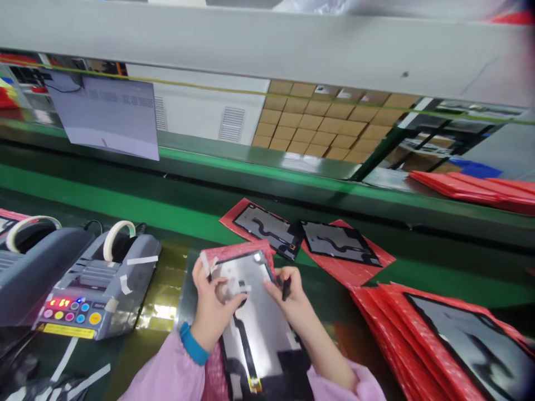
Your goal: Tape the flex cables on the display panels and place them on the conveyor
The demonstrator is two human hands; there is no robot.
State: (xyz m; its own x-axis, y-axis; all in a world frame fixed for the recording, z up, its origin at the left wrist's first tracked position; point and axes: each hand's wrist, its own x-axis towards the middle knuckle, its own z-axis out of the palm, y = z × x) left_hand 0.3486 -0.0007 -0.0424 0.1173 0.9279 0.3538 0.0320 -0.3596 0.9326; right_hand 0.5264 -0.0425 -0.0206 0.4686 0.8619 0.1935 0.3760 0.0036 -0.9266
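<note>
A shiny grey panel with a black flex strip lies in front of me on a red bubble sheet. My left hand rests on the panel's left part, thumb pressing a small white tape piece onto it. My right hand sits at the panel's right edge, fingers curled round a small black pen-like tool.
Two grey tape dispensers with tape rolls stand at left, cut tape strips hanging from them. Two more panels on red sheets lie beyond. A stack of red sheets with a panel fills the right. A green conveyor runs behind.
</note>
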